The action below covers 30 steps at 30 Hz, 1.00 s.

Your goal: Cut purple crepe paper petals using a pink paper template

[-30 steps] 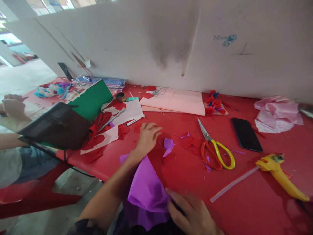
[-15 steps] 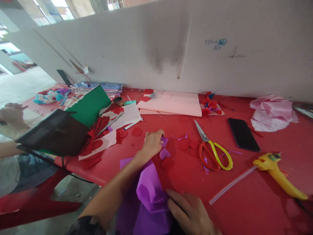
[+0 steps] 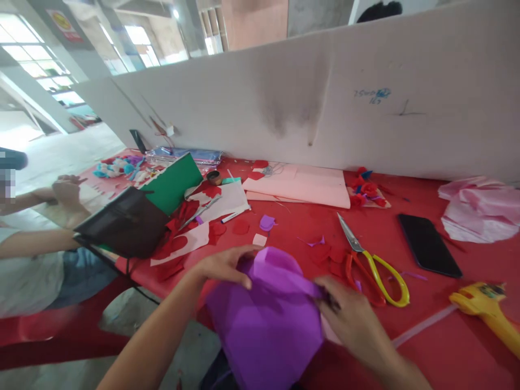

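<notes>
A large purple sheet (image 3: 264,330), of paper or thin cloth, hangs folded over the near table edge with its upper part curled. At its upper left, my left hand (image 3: 227,265) holds it, the thumb in front and the fingertips partly hidden behind. My right hand (image 3: 351,309) pinches the sheet's right edge between thumb and fingers. Just beyond the sheet lie a small purple cut piece (image 3: 267,222) and a pale pink square (image 3: 260,239). Scissors (image 3: 365,260) with one red and one yellow handle lie to the right of my right hand.
On the red table (image 3: 439,346) are a yellow glue gun (image 3: 483,309), a black phone (image 3: 428,244), folded pink sheets (image 3: 300,184), red flowers (image 3: 365,189) and crumpled pink material (image 3: 481,208). At left stand a dark bag (image 3: 130,222) and a green board (image 3: 174,187), beside a seated person (image 3: 36,254).
My left hand has come back from the small cut pieces to the purple sheet. The sheet is raised and spread wider, and my right hand has moved up with its edge. The view has tilted up.
</notes>
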### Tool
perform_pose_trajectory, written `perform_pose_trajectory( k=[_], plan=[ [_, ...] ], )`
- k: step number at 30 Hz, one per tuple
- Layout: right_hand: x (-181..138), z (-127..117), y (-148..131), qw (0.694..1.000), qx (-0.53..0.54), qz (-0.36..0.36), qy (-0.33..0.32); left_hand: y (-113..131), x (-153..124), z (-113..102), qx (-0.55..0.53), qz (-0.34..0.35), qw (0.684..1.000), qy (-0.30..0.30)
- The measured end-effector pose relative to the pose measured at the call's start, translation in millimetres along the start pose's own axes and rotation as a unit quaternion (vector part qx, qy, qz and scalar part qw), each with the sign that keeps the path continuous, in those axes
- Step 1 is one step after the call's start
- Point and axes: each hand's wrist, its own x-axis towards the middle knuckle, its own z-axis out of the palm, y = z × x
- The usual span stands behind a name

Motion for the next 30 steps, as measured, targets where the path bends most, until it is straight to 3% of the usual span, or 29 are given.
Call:
perform_pose_trajectory(
  k=[2, 4, 7, 10, 13, 15, 20, 22, 25, 27, 30],
  plan=[
    [24.7, -16.9, 1.4, 0.999, 0.019, 0.025, -0.025, -8.1, -10.3, 12.0, 0.02, -0.041, 0.996, 0.083],
    [41.0, -31.0, 0.4, 0.998, -0.001, 0.049, 0.035, -14.5, -17.3, 23.2, -0.011, -0.071, 0.983, 0.172],
    [37.6, -43.2, -2.0, 0.993, -0.001, 0.063, 0.103, -20.3, -29.8, 38.6, -0.12, -0.104, 0.959, 0.233],
    [7.8, -43.0, -1.5, 0.999, -0.002, 0.018, 0.034, -22.6, -43.8, 51.9, -0.183, -0.114, 0.939, 0.269],
    [-24.3, -32.0, 2.3, 0.997, 0.007, -0.054, -0.05, -23.4, -53.2, 60.3, -0.173, -0.127, 0.928, 0.304],
    [-39.1, -21.0, 4.2, 0.997, 0.013, -0.052, -0.051, -24.2, -56.9, 62.6, -0.133, -0.137, 0.922, 0.337],
    [-58.5, 12.3, -4.9, 0.985, 0.081, 0.152, -0.023, -30.2, -66.4, 69.0, 0.007, -0.094, 0.92, 0.381],
    [-62.6, 25.0, -12.4, 0.974, 0.121, 0.188, -0.027, -32.1, -69.2, 75.4, 0.09, -0.071, 0.916, 0.384],
    [-65.9, 36.6, -23.0, 0.969, 0.159, 0.184, -0.041, -30.5, -66.5, 83.5, 0.276, -0.06, 0.862, 0.421],
    [-67.1, 37.9, -28.0, 0.966, 0.179, 0.18, -0.049, -27.7, -60.3, 84.1, 0.384, -0.029, 0.827, 0.41],
    [-68.4, 34.9, -30.8, 0.96, 0.19, 0.203, -0.024, -27.7, -49.9, 78.6, 0.48, 0.007, 0.811, 0.334]
  ],
)
